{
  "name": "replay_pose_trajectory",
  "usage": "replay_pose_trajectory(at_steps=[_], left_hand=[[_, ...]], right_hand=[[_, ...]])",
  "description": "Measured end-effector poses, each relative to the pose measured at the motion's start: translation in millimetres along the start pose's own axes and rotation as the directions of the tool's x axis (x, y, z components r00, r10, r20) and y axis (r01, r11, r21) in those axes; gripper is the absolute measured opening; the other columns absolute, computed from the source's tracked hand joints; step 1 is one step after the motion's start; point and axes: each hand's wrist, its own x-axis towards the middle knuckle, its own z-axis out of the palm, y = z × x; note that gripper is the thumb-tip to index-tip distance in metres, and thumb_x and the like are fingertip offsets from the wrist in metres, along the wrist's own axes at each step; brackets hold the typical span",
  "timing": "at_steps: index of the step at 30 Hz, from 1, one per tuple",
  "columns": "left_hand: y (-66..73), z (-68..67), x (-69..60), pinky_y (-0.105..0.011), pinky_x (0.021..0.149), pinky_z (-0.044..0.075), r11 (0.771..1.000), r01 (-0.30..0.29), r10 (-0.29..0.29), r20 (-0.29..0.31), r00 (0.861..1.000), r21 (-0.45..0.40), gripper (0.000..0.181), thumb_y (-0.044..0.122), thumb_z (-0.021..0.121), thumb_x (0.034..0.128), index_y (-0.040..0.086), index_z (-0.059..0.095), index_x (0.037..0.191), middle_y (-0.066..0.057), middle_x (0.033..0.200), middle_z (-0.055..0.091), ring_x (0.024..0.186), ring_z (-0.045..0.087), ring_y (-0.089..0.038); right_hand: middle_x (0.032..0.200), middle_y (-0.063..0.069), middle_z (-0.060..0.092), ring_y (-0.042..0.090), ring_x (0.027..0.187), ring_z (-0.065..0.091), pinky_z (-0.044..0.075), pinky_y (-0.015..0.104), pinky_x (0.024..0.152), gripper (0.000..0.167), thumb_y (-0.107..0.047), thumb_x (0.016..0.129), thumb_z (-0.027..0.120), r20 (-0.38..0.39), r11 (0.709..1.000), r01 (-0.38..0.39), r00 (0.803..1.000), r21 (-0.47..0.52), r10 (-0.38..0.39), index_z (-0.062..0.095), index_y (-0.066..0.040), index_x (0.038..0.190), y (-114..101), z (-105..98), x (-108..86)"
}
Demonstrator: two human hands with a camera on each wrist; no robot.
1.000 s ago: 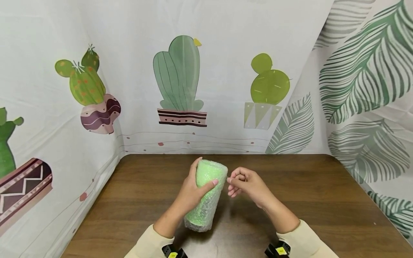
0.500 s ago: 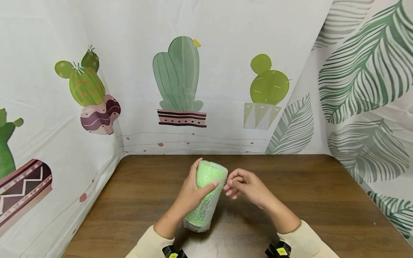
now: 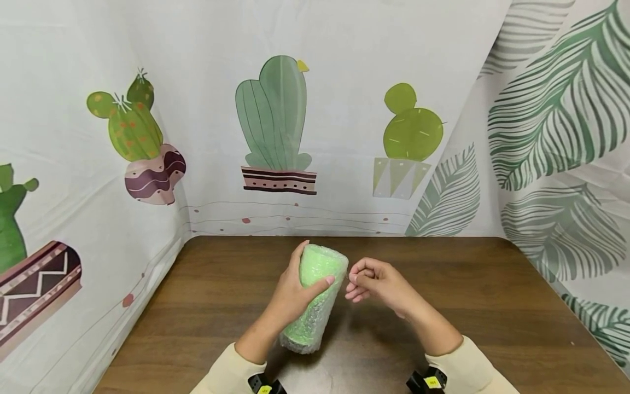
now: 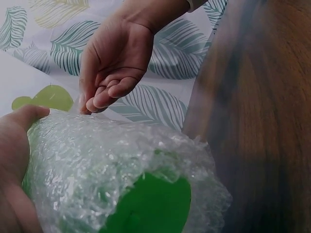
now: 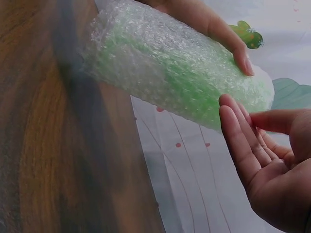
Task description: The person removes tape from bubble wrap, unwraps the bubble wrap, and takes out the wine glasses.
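A green cylinder (image 4: 150, 204) is rolled up in clear bubble wrap (image 3: 316, 312) and tilted above the table. My left hand (image 3: 292, 293) grips it near its upper end, thumb across the front and fingers behind. Close to the upper right side of the roll, my right hand (image 3: 376, 284) has thumb and index finger pinched together on a thin clear strip (image 4: 77, 103) coming off the wrap. Whether this strip is tape or an edge of the wrap I cannot tell. The other fingers of the right hand (image 5: 272, 165) are loosely bent in the right wrist view.
The brown wooden table (image 3: 467, 284) spreads beneath both hands. Behind it and along the sides hangs a white cloth (image 3: 344, 109) printed with cacti and leaves. Black wrist cameras (image 3: 427, 380) sit on both cream sleeves (image 3: 472, 366).
The right hand shifts slightly toward the roll, then back a little to the right, fingers still pinched. The left hand and the wrapped cylinder stay almost where they were.
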Motion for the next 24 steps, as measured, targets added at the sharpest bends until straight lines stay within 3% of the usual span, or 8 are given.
replay_pose_trajectory(at_steps=[7, 12, 19, 24], left_hand=[[-0.5, 1.4, -0.3, -0.038, 0.076, 0.056, 1.0, 0.011, -0.011, 0.002, 1.0, -0.005, 0.095, 0.051, 0.078, 0.0826, 0.04, 0.021, 0.157, -0.013, 0.13, 0.061, 0.102, 0.064, -0.025], [-0.1, 1.7, -0.7, -0.037, 0.076, 0.056, 1.0, 0.002, -0.002, 0.008, 1.0, -0.004, 0.094, 0.051, 0.079, 0.0825, 0.04, 0.021, 0.157, -0.012, 0.13, 0.061, 0.102, 0.064, -0.025], [0.1, 1.1, 0.1, -0.036, 0.076, 0.056, 1.0, -0.006, 0.006, 0.0, 1.0, 0.008, 0.095, 0.051, 0.079, 0.0824, 0.038, 0.022, 0.157, -0.012, 0.128, 0.061, 0.1, 0.064, -0.025], [0.0, 0.9, -0.5, -0.036, 0.074, 0.056, 1.0, -0.001, 0.001, 0.01, 1.0, -0.005, 0.095, 0.05, 0.079, 0.0829, 0.038, 0.022, 0.157, -0.013, 0.126, 0.062, 0.099, 0.065, -0.024]], right_hand=[[0.085, 0.009, 0.07, 0.023, 0.078, 0.075, 0.063, 0.04, 0.073, 0.023, -0.01, 0.099, 0.062, -0.013, 1.0, 0.005, 1.0, -0.004, -0.005, 0.054, 0.01, 0.105, 1.1, -0.4, 0.2], [0.08, 0.008, 0.069, 0.019, 0.073, 0.075, 0.062, 0.039, 0.069, 0.025, -0.011, 0.098, 0.064, -0.041, 0.999, 0.025, 0.999, -0.033, -0.027, 0.053, 0.01, 0.102, 2.2, 2.7, 1.6], [0.083, 0.01, 0.071, 0.022, 0.075, 0.075, 0.062, 0.046, 0.071, 0.027, -0.014, 0.099, 0.065, -0.065, 0.998, 0.036, 0.997, -0.047, -0.039, 0.052, 0.009, 0.107, 1.2, 3.4, 0.8], [0.071, 0.006, 0.064, 0.011, 0.056, 0.062, 0.056, 0.03, 0.055, 0.025, -0.018, 0.097, 0.068, -0.122, 0.992, 0.003, 0.992, -0.123, -0.018, 0.057, 0.004, 0.099, 0.9, 5.0, -0.3]])
